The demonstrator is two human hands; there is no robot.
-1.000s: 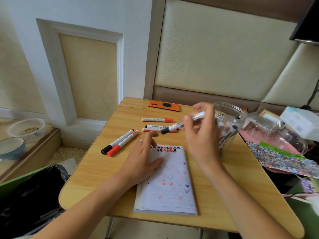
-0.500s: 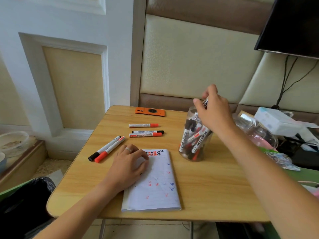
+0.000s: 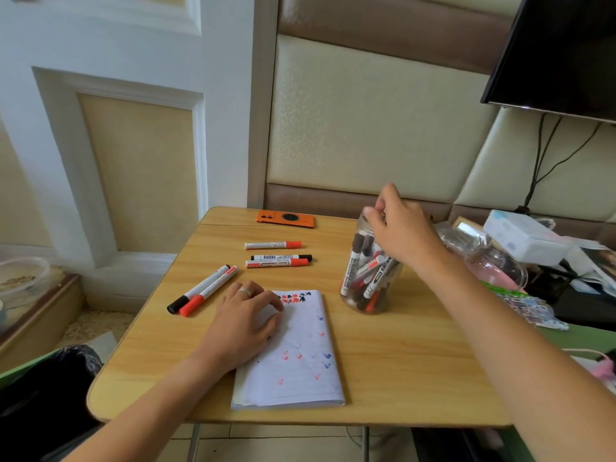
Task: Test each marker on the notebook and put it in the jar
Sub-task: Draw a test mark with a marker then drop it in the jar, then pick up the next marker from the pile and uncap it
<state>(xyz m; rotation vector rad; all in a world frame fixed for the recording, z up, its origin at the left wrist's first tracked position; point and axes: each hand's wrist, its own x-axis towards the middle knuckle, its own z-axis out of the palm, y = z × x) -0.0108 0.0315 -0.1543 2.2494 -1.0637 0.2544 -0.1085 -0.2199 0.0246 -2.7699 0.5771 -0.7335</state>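
A clear plastic jar [image 3: 366,303] with several markers inside stands on the wooden table [image 3: 406,371], right of the notebook [image 3: 301,365]. My right hand [image 3: 401,233] hovers over the jar's mouth, its fingertips pinching what looks like the end of a marker [image 3: 383,213]; the rest of it is hidden. My left hand [image 3: 241,323] rests on the notebook's upper left page, fingers loosely bent. The page carries red, blue and black marks. Loose markers lie on the table: a red-capped one [image 3: 273,245], a black and red pair [image 3: 280,260], and another pair [image 3: 203,291] at the left.
An orange phone [image 3: 285,219] lies at the table's far edge. Plastic bags, a white box [image 3: 525,236] and a patterned sheet [image 3: 530,310] crowd the right side. A black bin bag [image 3: 50,388] sits at lower left, and a dark screen [image 3: 560,51] hangs at upper right.
My right hand carried the marker from above the notebook to the jar and now sits lower at its mouth. My left hand stayed on the notebook. The camera tilted up.
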